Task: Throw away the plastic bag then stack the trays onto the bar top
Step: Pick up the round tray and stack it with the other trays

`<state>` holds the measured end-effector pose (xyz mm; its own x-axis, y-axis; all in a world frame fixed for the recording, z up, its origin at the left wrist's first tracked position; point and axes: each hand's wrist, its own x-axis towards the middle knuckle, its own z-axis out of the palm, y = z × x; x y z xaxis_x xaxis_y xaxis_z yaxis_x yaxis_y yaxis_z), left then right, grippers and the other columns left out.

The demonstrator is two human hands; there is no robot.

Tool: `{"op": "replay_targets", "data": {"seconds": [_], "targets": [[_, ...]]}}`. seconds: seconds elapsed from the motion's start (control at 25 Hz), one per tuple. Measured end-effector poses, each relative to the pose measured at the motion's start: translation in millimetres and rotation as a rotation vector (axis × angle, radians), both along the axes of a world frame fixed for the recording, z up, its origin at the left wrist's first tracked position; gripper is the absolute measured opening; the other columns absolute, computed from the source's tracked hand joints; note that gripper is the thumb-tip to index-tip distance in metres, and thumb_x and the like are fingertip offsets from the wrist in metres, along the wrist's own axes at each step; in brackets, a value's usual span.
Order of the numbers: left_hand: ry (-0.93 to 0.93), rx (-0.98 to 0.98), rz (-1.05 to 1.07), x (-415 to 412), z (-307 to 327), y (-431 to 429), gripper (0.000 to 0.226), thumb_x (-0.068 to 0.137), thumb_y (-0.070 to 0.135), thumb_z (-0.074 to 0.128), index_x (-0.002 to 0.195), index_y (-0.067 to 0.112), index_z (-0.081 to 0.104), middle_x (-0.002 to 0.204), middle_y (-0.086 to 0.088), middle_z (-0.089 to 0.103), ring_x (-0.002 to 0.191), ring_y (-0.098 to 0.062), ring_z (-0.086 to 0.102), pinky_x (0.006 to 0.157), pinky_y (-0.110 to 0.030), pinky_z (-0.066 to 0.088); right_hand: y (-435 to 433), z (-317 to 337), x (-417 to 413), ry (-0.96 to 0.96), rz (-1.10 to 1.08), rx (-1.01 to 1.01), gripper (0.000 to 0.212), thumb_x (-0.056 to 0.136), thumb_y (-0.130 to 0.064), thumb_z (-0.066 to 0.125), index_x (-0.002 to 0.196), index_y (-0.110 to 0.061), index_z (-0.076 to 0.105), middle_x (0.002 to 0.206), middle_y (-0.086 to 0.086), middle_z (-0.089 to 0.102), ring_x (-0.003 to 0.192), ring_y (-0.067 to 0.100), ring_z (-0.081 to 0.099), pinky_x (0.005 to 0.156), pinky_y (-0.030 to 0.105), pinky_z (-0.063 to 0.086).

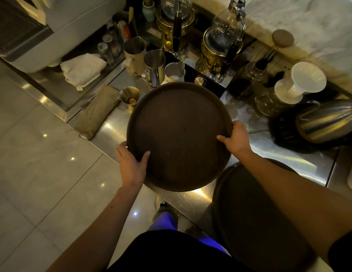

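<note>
I hold a round dark brown tray [179, 134] above the steel counter, in the middle of the view. My left hand [131, 165] grips its near-left rim with the thumb on top. My right hand [237, 137] grips the right rim. A second round dark tray [253, 218] lies on the counter at lower right, partly under my right forearm. The marble bar top [300, 22] runs along the upper right. No plastic bag is in view.
Behind the held tray stand steel milk jugs [154, 65], brass siphon brewers [214, 50], a glass bottle [228, 18] and a white dripper [300, 83]. A steel kettle [328, 120] sits at right, a folded cloth [82, 68] at left. The tiled floor [43, 163] lies left.
</note>
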<state>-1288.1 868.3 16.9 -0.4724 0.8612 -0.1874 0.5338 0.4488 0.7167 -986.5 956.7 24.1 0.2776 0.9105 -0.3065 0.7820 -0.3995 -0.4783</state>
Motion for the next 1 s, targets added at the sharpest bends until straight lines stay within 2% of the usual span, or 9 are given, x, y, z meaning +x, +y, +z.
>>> {"op": "replay_targets", "data": {"seconds": [0.16,0.48,0.6,0.72,1.0], "targets": [[0.005,0.037,0.003,-4,6,-1,0.07,0.08,0.025,0.075,0.135,0.006,0.037,0.134,-0.015,0.042,0.124,-0.03,0.046,0.095,-0.033,0.044,-2,8,1,0.011,0.01,0.056,0.068,0.078,-0.029,0.077,0.131,-0.006,0.042,0.13,0.017,0.047,0.119,0.034,0.049,0.099,0.047,0.046],[0.013,0.087,-0.063,12,31,3,0.073,0.08,0.027,0.075,0.138,0.006,0.037,0.136,-0.015,0.04,0.126,-0.027,0.041,0.104,-0.038,0.041,-32,39,32,0.016,0.008,0.187,0.067,0.078,-0.03,0.077,0.131,-0.006,0.044,0.129,0.016,0.046,0.119,0.028,0.047,0.095,0.036,0.041],[0.043,0.1,-0.128,35,38,-2,0.075,0.08,0.029,0.075,0.14,0.006,0.037,0.138,-0.015,0.041,0.127,-0.028,0.042,0.102,-0.038,0.041,-56,49,59,-0.001,-0.068,0.198,0.069,0.077,-0.03,0.077,0.134,-0.009,0.044,0.13,0.013,0.048,0.118,0.026,0.048,0.093,0.034,0.04],[-0.015,0.111,-0.234,62,40,-7,0.075,0.079,0.031,0.076,0.139,0.007,0.037,0.137,-0.015,0.041,0.125,-0.029,0.044,0.102,-0.042,0.044,-91,55,89,-0.017,-0.18,0.2,0.069,0.077,-0.029,0.078,0.134,-0.009,0.044,0.128,0.014,0.048,0.116,0.028,0.05,0.095,0.039,0.042],[-0.045,0.13,-0.483,127,45,-25,0.072,0.078,0.028,0.077,0.135,0.003,0.041,0.134,-0.017,0.043,0.122,-0.027,0.044,0.092,-0.026,0.036,-179,54,153,0.011,-0.404,0.166,0.069,0.075,-0.031,0.079,0.132,-0.01,0.046,0.129,0.012,0.052,0.118,0.027,0.053,0.098,0.041,0.047]]}}
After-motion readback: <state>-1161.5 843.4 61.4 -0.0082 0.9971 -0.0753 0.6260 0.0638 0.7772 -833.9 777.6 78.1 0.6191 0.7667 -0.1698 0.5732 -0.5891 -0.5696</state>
